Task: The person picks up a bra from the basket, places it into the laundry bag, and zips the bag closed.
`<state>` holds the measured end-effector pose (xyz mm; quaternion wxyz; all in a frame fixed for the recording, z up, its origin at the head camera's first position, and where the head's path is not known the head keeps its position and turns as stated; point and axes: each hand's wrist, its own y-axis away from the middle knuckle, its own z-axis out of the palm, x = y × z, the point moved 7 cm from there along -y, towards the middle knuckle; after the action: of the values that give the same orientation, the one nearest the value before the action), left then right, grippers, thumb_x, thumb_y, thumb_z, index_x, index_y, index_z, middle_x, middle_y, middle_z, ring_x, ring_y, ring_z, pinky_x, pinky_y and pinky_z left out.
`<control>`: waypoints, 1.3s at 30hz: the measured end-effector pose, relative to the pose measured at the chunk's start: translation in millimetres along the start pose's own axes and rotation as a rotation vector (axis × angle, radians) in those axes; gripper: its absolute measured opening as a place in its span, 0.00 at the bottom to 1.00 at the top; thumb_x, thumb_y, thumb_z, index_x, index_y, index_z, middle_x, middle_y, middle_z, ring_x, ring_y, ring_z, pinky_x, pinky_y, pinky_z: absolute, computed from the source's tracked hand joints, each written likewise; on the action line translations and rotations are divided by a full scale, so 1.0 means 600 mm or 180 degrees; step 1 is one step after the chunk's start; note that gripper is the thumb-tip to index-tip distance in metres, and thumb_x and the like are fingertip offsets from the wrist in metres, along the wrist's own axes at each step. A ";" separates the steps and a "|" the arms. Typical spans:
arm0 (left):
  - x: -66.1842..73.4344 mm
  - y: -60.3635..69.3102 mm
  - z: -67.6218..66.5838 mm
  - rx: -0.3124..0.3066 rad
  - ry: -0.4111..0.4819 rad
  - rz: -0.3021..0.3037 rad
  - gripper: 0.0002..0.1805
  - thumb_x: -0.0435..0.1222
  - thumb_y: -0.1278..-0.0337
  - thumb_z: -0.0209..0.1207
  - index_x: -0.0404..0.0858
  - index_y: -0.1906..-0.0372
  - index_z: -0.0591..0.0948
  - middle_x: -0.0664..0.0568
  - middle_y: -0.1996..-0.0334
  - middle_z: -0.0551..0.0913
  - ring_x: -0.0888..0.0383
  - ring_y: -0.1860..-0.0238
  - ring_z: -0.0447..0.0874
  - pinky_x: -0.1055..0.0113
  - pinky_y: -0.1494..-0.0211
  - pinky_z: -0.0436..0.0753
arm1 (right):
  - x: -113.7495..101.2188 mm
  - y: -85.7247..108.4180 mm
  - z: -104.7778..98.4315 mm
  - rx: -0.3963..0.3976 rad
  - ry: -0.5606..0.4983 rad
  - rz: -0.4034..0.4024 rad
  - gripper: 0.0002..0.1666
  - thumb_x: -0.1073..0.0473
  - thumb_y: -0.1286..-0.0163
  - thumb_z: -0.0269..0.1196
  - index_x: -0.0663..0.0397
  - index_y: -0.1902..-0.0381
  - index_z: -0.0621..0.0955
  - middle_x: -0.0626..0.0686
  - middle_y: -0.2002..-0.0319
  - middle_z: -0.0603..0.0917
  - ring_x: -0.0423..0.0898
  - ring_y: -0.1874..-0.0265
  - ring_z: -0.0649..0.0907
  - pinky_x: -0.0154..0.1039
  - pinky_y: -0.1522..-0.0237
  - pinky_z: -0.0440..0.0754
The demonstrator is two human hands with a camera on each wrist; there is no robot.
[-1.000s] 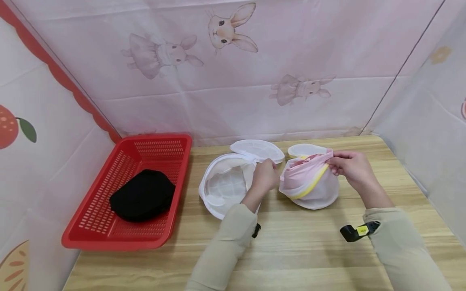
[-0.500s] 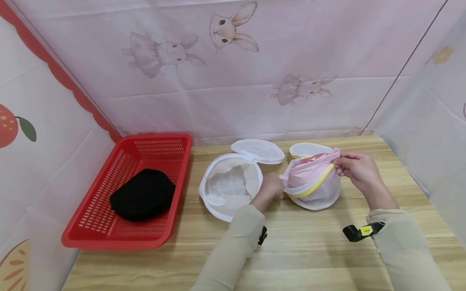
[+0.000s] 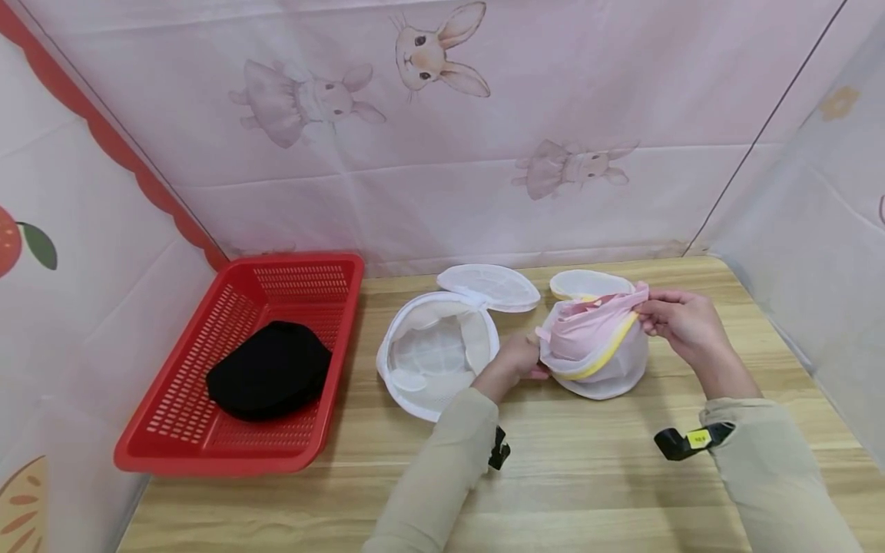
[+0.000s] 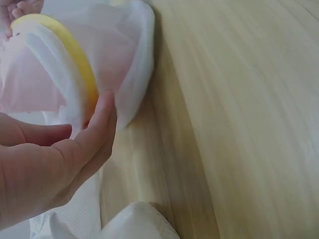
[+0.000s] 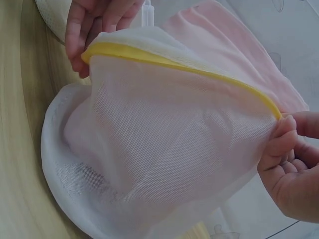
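Note:
A white mesh bag (image 3: pixel 618 369) with yellow trim (image 3: pixel 600 359) stands on the table with pink cloth (image 3: pixel 577 330) in its mouth. My right hand (image 3: pixel 684 322) pinches the bag's rim and the cloth at the right side. At the left side of the rim, my left hand (image 3: pixel 515 359) holds the edge between thumb and fingers; the left wrist view shows this hand (image 4: pixel 60 164) at the yellow trim (image 4: pixel 75 55). In the right wrist view the trim (image 5: pixel 164 59) is stretched between both hands. The bag's small lid (image 3: pixel 588 283) lies folded back behind it.
Left of my left hand lies a white mesh bag (image 3: pixel 430 395) with its mouth uncovered and its lid (image 3: pixel 494 286) folded back. A red basket (image 3: pixel 276 464) at the left holds a black item (image 3: pixel 270 372). Printed cloth walls (image 3: pixel 442 207) border the wooden table (image 3: pixel 553 491).
My left hand has moved right, from the left bag's zip area to the yellow-trimmed bag's rim, and now holds it. My right hand has shifted slightly right with the rim and cloth.

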<state>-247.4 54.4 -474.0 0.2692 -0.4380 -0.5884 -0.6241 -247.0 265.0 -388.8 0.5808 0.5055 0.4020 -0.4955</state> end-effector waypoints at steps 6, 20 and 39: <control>0.012 -0.016 -0.014 0.0193 0.0306 0.0130 0.06 0.20 0.45 0.50 0.25 0.64 0.77 0.41 0.73 0.76 0.51 0.71 0.79 0.63 0.65 0.82 | 0.000 0.003 -0.004 -0.0031 0.0032 0.0003 0.11 0.72 0.39 0.58 0.52 0.75 0.82 0.51 0.79 0.80 0.40 0.82 0.78 0.30 0.78 0.78; 0.109 0.039 -0.051 0.0802 -0.0430 0.0682 0.10 0.20 0.57 0.62 0.27 0.64 0.80 0.46 0.75 0.81 0.60 0.79 0.77 0.74 0.76 0.79 | -0.011 0.018 -0.003 -0.0647 0.2121 -0.0101 0.14 0.70 0.42 0.60 0.74 0.58 0.75 0.49 0.78 0.76 0.40 0.81 0.74 0.33 0.78 0.75; 0.123 0.051 -0.050 0.0562 -0.0140 0.0535 0.04 0.22 0.53 0.61 0.29 0.70 0.80 0.50 0.77 0.75 0.63 0.83 0.74 0.73 0.76 0.80 | -0.041 0.074 0.114 -0.1596 0.3465 -0.1096 0.14 0.68 0.53 0.69 0.59 0.65 0.81 0.47 0.75 0.74 0.42 0.74 0.72 0.32 0.75 0.71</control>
<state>-263.2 33.5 -392.8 0.3451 -0.4740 -0.6080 -0.5353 -210.0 201.6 -345.2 0.3054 0.4618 0.8202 -0.1439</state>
